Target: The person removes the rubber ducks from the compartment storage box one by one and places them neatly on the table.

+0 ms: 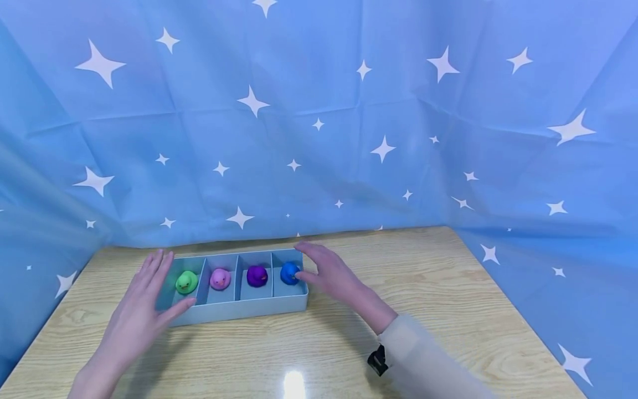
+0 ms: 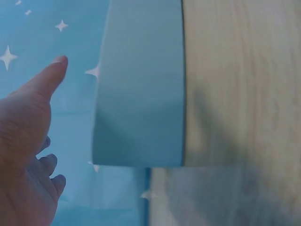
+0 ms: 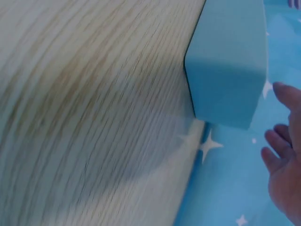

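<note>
A pale blue box (image 1: 249, 311) with upright dividers lies lengthwise on the table. In its compartments, from left to right, sit a green rubber duck (image 1: 186, 282), a pink one (image 1: 220, 279), a purple one (image 1: 257, 276) and a blue one (image 1: 290, 273). My left hand (image 1: 141, 307) is spread over the left end of the box, its thumb across the front rim. At the opposite end my right hand (image 1: 331, 274) hovers with thumb and fingers apart, the thumb overlapping the blue duck in the head view. Both wrist views show the box's outer wall (image 2: 138, 89) beside hands that grip nothing.
The wood-grain table (image 1: 399, 266) extends in front and to the right of the box. A blue curtain (image 1: 319, 72) with white stars hangs close behind it and along both sides. A black device (image 1: 377, 360) is strapped at the right wrist, by a light sleeve (image 1: 423, 354).
</note>
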The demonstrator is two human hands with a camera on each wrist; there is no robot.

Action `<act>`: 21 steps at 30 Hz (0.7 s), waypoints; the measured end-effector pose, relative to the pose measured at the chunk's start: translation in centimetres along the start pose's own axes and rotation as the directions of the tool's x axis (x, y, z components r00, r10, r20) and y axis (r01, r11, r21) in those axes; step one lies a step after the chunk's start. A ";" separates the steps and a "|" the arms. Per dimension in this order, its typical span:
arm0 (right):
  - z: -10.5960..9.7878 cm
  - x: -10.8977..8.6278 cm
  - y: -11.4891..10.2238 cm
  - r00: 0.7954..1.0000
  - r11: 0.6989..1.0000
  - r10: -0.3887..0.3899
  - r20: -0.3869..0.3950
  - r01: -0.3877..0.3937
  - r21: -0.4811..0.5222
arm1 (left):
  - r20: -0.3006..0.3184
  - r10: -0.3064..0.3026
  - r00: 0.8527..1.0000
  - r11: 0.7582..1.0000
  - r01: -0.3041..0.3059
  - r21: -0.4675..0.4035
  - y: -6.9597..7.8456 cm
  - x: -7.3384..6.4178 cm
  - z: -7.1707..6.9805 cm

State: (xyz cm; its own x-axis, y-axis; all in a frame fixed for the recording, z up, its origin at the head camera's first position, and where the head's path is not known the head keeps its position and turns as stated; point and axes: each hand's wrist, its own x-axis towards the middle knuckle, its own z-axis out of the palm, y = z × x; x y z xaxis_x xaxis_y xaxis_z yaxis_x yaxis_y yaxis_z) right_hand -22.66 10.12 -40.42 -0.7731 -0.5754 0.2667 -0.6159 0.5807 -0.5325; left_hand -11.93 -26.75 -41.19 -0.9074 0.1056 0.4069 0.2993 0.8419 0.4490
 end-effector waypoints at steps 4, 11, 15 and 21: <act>0.5 0.6 -0.4 0.997 0.999 0.024 0.079 -0.026 0.030 | 0.015 -0.071 0.997 0.995 0.072 -0.062 -0.7 -0.3 0.4; 1.2 1.7 -0.4 0.985 0.999 0.052 0.163 -0.052 -0.008 | 0.007 -0.114 0.994 0.978 0.113 -0.173 -1.9 -0.8 1.2; 1.4 2.2 -0.1 0.985 0.998 0.033 0.170 -0.024 -0.056 | 0.004 -0.130 0.991 0.966 0.128 -0.223 -2.4 -0.9 1.6; 1.3 2.4 -0.1 0.984 0.990 -0.015 0.180 0.040 -0.137 | 0.025 -0.163 0.986 0.952 0.163 -0.259 -2.8 -0.7 2.0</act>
State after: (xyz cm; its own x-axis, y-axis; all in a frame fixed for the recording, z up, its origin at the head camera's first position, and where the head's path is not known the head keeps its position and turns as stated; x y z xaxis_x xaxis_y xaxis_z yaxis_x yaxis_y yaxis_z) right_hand -24.29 7.92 -40.74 -0.7239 -0.6784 0.1254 -0.6614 0.6307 -0.4059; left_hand -12.72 -28.15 -44.35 -0.9510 -0.0197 0.3085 0.2131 0.6815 0.7001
